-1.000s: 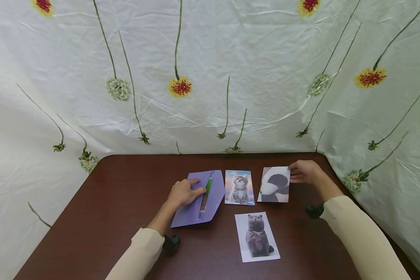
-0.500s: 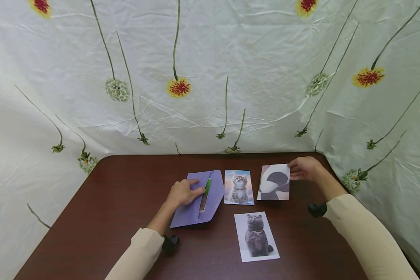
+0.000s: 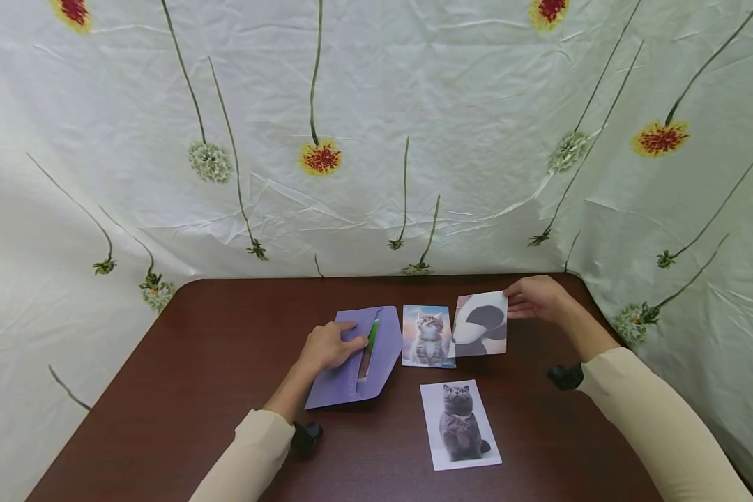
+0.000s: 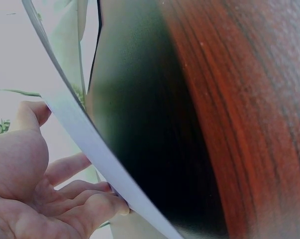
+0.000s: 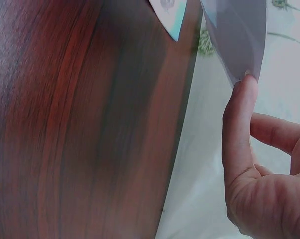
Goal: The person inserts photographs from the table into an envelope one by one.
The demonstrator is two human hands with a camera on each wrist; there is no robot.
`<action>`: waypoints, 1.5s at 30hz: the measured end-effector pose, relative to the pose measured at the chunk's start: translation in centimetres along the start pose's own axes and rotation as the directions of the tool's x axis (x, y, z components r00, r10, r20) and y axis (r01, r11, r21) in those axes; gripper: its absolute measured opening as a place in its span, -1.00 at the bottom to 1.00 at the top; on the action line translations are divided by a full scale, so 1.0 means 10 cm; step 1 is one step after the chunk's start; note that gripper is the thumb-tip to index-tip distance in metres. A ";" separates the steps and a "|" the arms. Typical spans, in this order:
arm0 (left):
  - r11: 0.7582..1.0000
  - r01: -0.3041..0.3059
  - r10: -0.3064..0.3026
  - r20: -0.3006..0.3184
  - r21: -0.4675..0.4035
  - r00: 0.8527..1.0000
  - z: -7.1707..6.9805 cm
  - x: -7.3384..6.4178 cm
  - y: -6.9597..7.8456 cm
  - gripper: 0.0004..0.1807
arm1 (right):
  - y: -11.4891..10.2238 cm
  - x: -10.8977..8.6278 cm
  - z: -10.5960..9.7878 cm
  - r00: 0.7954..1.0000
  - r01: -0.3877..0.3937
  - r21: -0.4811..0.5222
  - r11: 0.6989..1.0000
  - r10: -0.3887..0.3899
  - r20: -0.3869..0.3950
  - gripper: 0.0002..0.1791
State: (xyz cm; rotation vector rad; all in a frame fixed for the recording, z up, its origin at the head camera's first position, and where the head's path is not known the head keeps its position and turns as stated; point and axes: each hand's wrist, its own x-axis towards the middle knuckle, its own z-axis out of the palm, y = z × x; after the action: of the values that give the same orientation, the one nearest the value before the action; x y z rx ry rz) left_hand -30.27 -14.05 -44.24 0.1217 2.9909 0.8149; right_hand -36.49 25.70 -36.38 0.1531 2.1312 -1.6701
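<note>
White fabric (image 3: pixel 477 104) printed with red-and-yellow flowers and dandelion heads on long stems hangs behind a dark reddish-brown table (image 3: pixel 226 348). A person in cream sleeves (image 3: pixel 245 453), with a small black device (image 3: pixel 305 438) at each wrist, reaches in from below with both hands. The left hand (image 3: pixel 331 346) grips the left side of a purple envelope (image 3: pixel 385 348), its index finger lying along the top face and its thumb at the slot, where a green strip (image 3: pixel 373 333) shows. From the left wrist, the envelope tilts above the wood; the grip's underside is partly hidden. The right hand (image 3: pixel 536 298) pinches the upper right corner of a card with white and dark grey shapes (image 3: pixel 480 325), index finger nearly straight, thumb hidden. That card is raised off the table, its left edge overlapping a kitten picture (image 3: pixel 427 335) from above; whether they touch I cannot tell. The kitten picture lies just right of the envelope. Nearer the person lies a picture of a grey seated cat (image 3: pixel 461 425).
</note>
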 end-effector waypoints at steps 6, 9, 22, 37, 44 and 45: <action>1.000 -0.001 0.001 -0.009 0.001 1.000 0.01 0.00 -0.01 -0.40 | -0.06 -0.01 0.13 0.999 0.035 -0.008 0.999 -0.035 0.019 -0.59; 1.000 -0.002 0.001 -0.015 -0.003 1.000 0.01 0.00 -0.01 -0.40 | -0.08 -0.01 0.20 0.998 0.052 -0.002 0.999 -0.052 0.034 -0.59; 1.000 -0.009 0.009 -0.024 -0.006 1.000 0.02 0.00 -0.01 -0.41 | -0.19 0.01 0.46 0.992 0.095 -0.017 0.995 -0.094 0.086 -0.62; 1.000 -0.008 0.008 -0.034 -0.005 0.999 0.01 -0.02 -0.01 -0.42 | -0.20 0.15 0.84 0.988 0.089 0.021 0.996 -0.091 0.128 -0.61; 1.000 -0.010 0.010 -0.034 0.000 0.999 0.01 -0.02 0.00 -0.42 | -0.20 0.19 1.04 0.988 0.084 0.025 0.996 -0.086 0.130 -0.63; 1.000 -0.009 0.009 -0.034 -0.002 0.999 0.01 -0.02 0.00 -0.42 | -0.20 0.20 1.06 0.988 0.083 0.027 0.996 -0.085 0.131 -0.64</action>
State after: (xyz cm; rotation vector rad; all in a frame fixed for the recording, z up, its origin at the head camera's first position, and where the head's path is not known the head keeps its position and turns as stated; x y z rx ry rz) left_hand -30.06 -13.99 -44.31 0.1232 3.0234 0.8291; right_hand -36.21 14.77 -37.32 -0.0405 2.0479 -1.7012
